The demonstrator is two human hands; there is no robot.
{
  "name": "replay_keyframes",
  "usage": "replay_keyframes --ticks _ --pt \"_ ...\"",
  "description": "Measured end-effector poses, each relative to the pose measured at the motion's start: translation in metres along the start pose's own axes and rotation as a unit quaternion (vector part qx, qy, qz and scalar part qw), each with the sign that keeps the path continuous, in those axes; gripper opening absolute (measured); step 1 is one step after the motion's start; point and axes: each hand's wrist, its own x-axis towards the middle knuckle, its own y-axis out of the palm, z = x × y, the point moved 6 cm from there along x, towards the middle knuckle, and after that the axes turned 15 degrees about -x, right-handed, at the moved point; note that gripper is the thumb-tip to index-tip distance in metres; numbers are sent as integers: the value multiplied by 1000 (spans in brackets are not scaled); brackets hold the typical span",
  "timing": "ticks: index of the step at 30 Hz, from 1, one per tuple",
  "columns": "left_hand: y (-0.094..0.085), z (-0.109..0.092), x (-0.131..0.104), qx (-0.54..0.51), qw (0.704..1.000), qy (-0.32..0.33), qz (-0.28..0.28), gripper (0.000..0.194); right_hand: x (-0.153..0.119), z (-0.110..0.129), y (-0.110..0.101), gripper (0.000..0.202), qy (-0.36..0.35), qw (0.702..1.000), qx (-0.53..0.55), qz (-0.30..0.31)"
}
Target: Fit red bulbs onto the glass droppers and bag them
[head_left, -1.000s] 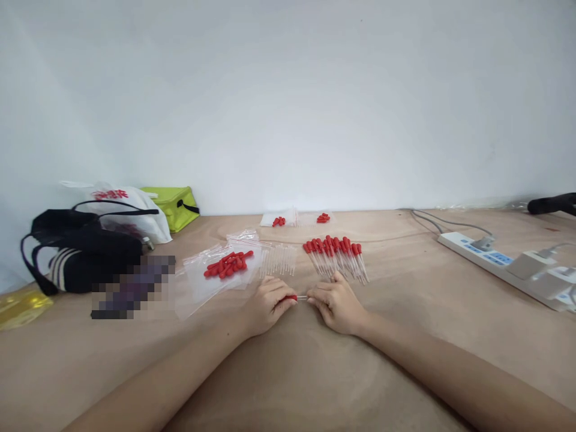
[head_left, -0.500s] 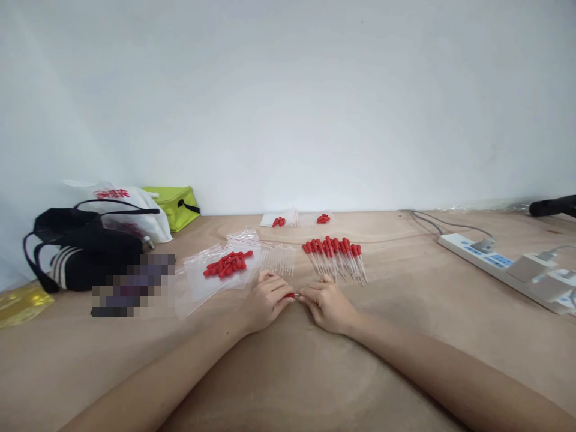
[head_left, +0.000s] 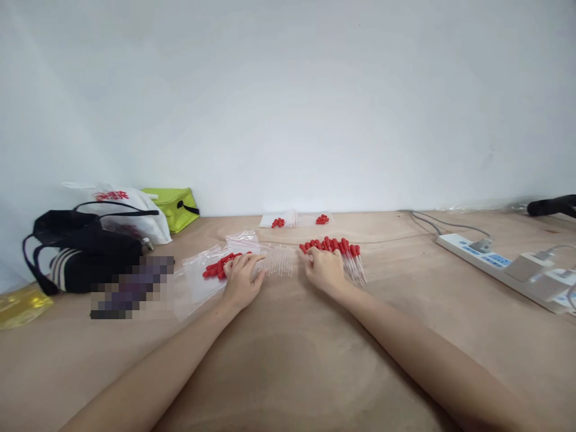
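Note:
Over the right edge of a pile of red rubber bulbs (head_left: 215, 267) on a clear plastic bag (head_left: 194, 289) is my left hand (head_left: 243, 279), its fingers apart and nothing seen in it. Beside its fingertips lies a row of thin clear tubes (head_left: 279, 260). My right hand (head_left: 323, 268) rests at the left part of a fanned group of red-capped droppers (head_left: 354, 259). Its fingers are curled, and whatever they hold is hidden beneath them.
Two small bags with red bulbs (head_left: 278, 222) lie near the wall. At the left are a black bag (head_left: 94, 258), a white plastic bag (head_left: 153, 225) and a green box bag (head_left: 177, 210). A power strip (head_left: 477, 259) with plugs is on the right.
My hands have come apart from the red-capped piece they held together. The left moved up and left to the bulbs, the right forward to the droppers. The left fingers have opened.

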Motion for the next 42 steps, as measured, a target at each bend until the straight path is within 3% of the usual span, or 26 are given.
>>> replay_keyframes --ticks 3,10,13,17,22,29,33,36,42 --pt "2 0 -1 4 1000 3 12 18 14 6 8 19 36 999 -22 28" --pt "1 -2 -2 6 1000 11 0 13 15 19 13 21 18 999 -21 23" --pt "-2 2 -1 16 1000 -4 -11 12 10 1 10 24 37 999 -17 -5" --pt "-7 10 -1 36 998 -32 -29 12 -6 -43 7 28 61 994 -39 -77" --pt "-15 22 2 87 993 -62 -52 15 -28 -67 14 30 -2 995 -26 -92" --pt "-23 43 6 168 974 -149 -28 23 -27 -54 16 34 -16 995 -22 -98" --pt "-23 44 6 159 971 -177 16 26 -26 -54 15 32 -4 993 -21 -114" --pt "-23 43 6 157 971 -177 12 28 -26 -49 10 28 -3 991 -5 -132" --pt "-24 42 5 183 968 -169 3 25 -18 -11 2 22 -32 994 38 -102"
